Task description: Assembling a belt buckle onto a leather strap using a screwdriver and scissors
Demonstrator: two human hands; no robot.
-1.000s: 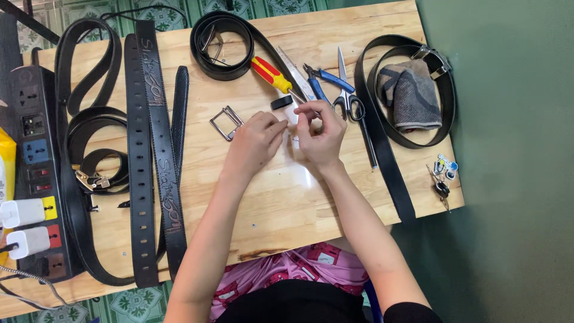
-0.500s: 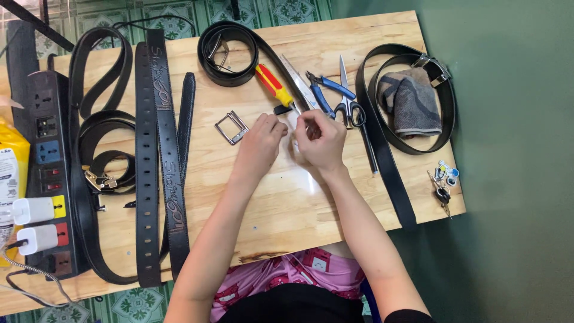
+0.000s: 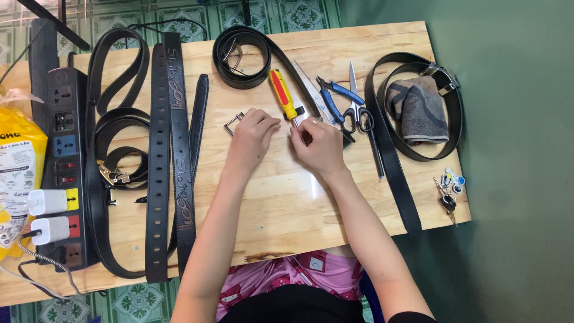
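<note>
The person is working at a wooden table (image 3: 287,197), both hands meeting near its middle. The left hand (image 3: 251,139) is curling its fingers down onto the wood, its knuckles just beside a square metal buckle (image 3: 232,124) lying at its ten o'clock; whether those fingers are pinching anything is hidden from view. The right hand (image 3: 320,146) is closing narrowly at thumb and forefinger on something small and pale at its eleven o'clock, too small to identify. Its fingertips are sitting right at the tip of a yellow and red screwdriver (image 3: 283,94), which is pointing toward the hands from twelve o'clock, probably left there to stay within reach.

At one o'clock from the right hand, blue-handled pliers (image 3: 335,91) and scissors (image 3: 356,107) are lying side by side, handles toward the person for easy pickup. A coiled black belt (image 3: 242,55) is resting at the far edge. At three o'clock, another black belt (image 3: 394,155) is looping around a folded grey cloth (image 3: 418,107). At nine o'clock, long belts (image 3: 170,155) are stretching flat beside a black power strip (image 3: 63,161). Keys (image 3: 448,191) are sitting near the right edge.
</note>
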